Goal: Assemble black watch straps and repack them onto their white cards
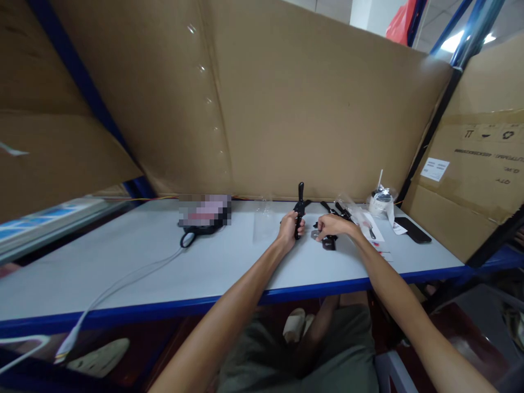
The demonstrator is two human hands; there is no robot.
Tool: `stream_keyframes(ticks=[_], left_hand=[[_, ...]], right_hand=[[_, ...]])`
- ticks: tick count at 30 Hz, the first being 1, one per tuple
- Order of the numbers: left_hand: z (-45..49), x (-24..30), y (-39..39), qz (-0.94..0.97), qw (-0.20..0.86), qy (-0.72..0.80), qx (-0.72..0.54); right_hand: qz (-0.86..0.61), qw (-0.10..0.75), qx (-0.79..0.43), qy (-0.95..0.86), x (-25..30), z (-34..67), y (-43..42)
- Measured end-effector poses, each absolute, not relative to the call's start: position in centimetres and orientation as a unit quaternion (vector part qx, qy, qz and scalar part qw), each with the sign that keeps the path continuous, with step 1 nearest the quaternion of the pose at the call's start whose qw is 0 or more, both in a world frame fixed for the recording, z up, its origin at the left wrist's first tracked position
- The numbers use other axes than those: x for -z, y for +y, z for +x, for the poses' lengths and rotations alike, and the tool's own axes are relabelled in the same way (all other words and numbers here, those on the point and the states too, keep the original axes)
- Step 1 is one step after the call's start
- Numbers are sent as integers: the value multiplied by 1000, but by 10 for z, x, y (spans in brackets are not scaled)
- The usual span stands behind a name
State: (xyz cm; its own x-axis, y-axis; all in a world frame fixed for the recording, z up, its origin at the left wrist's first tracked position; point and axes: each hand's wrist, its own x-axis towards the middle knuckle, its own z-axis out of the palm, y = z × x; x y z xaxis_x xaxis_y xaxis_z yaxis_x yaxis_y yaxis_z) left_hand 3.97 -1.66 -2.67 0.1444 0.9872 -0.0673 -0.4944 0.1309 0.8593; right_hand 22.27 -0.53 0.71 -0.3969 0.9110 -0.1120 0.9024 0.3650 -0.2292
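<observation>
My left hand (290, 226) is closed around a black object with handles (301, 192). One handle points straight up and a shorter part juts out to the right; I cannot tell its kind. To the right, my right hand (332, 224) reaches down to the table with its fingers bent together over small dark pieces. A dark flat piece (328, 244) lies just below its fingers. What the fingertips grip, if anything, is too small to make out. Behind the right hand lie several black-handled items (340, 209), partly hidden by it.
A clear plastic bag (264, 225) lies left of my left hand. Farther left is a blurred-out device (207, 213) with a white cable. On the right are a printed sheet (373, 229), a plastic-wrapped cup (381, 204) and a black phone (413, 230). Cardboard walls (307, 109) enclose the table.
</observation>
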Motion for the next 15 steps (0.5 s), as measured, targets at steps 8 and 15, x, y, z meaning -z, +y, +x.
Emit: stream_keyframes(ticks=[8, 15], left_hand=[[40, 33, -16, 396, 647, 347, -551], [45, 35, -18, 429, 622, 369, -540]], right_hand=[[-541, 157, -214, -798, 2, 217, 3], [-557, 300, -391, -668, 3, 222, 8]])
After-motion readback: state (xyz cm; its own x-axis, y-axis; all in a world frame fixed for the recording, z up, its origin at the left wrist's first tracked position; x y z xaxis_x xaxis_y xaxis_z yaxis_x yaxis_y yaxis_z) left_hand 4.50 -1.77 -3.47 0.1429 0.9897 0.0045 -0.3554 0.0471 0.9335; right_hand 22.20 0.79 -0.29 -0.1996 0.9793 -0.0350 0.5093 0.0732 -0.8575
